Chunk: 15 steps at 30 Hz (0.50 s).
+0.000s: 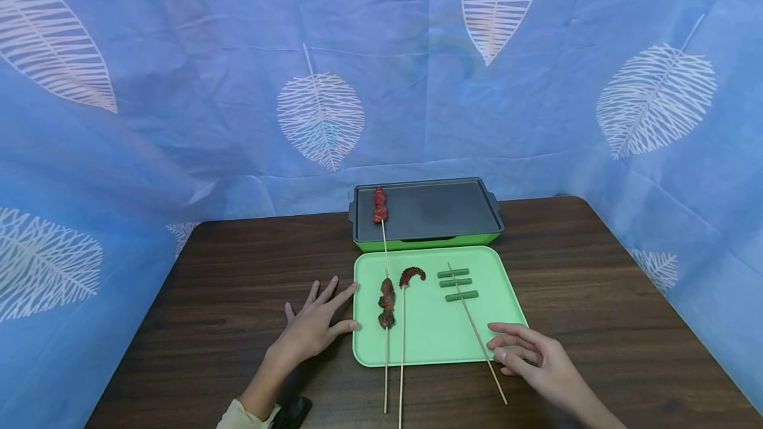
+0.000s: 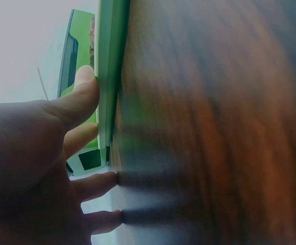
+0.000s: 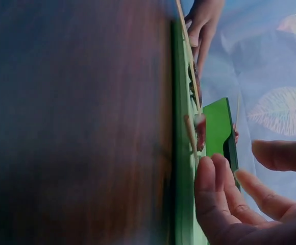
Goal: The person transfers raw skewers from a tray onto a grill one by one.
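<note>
A light green tray (image 1: 435, 343) lies on the table with three skewers on it. The left skewer carries browned meat chunks (image 1: 387, 303), the middle one a curled dark red piece (image 1: 411, 275), the right one three green pieces (image 1: 457, 283) set crosswise. My left hand (image 1: 310, 326) has its fingers spread, with thumb and index finger touching the tray's left edge. Beside the right skewer's bare stick (image 1: 477, 333) is my right hand (image 1: 527, 353), fingers loosely bent. In the right wrist view its thumb (image 3: 280, 154) and fingers stand apart, holding nothing.
Behind the tray stands a green grill box with a dark flat plate (image 1: 441, 204). One red meat skewer (image 1: 379, 205) lies on its left side, stick reaching down over the tray. The stick ends overhang the tray's front edge. A blue leaf-patterned cloth (image 1: 387, 85) hangs behind the table.
</note>
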Motion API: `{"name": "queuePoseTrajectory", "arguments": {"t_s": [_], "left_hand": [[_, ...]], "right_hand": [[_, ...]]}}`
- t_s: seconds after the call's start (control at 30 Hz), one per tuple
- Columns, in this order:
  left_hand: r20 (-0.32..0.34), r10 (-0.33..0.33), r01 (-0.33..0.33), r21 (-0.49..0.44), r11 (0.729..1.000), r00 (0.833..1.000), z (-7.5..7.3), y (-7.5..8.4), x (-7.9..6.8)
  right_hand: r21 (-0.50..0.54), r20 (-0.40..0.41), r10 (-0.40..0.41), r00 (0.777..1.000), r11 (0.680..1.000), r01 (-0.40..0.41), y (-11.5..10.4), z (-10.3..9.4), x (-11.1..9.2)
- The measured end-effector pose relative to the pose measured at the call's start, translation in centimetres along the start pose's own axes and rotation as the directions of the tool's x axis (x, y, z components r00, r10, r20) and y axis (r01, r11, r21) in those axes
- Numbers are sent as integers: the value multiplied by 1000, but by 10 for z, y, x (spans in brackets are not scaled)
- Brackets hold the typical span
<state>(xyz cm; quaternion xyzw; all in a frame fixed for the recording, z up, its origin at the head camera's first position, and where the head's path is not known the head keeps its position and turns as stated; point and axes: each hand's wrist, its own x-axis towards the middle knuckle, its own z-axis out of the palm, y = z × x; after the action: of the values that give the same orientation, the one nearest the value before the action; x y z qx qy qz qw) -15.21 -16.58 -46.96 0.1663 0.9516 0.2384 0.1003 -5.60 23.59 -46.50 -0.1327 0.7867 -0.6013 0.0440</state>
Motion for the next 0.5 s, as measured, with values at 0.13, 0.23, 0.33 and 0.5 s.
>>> {"name": "queuePoseTrajectory", "arguments": {"t_s": [0.13, 0.23, 0.33, 0.5], "left_hand": [[4, 2, -2, -10, 1000, 1000, 0, 1, 0], [2, 1, -1, -17, 1000, 1000, 0, 1, 0], [0, 2, -2, -13, 1000, 1000, 1, 0, 0], [3, 4, -4, -2, 1000, 1000, 1, 0, 1]], "right_hand": [[-38, -3, 68, 998, 997, -68, 6, -6, -8], [-68, 28, 71, 997, 995, -69, 11, -8, -11], [-71, 89, 90, 992, 994, -84, 15, -8, -12], [72, 136, 208, 969, 973, -219, 17, -3, -12]]}}
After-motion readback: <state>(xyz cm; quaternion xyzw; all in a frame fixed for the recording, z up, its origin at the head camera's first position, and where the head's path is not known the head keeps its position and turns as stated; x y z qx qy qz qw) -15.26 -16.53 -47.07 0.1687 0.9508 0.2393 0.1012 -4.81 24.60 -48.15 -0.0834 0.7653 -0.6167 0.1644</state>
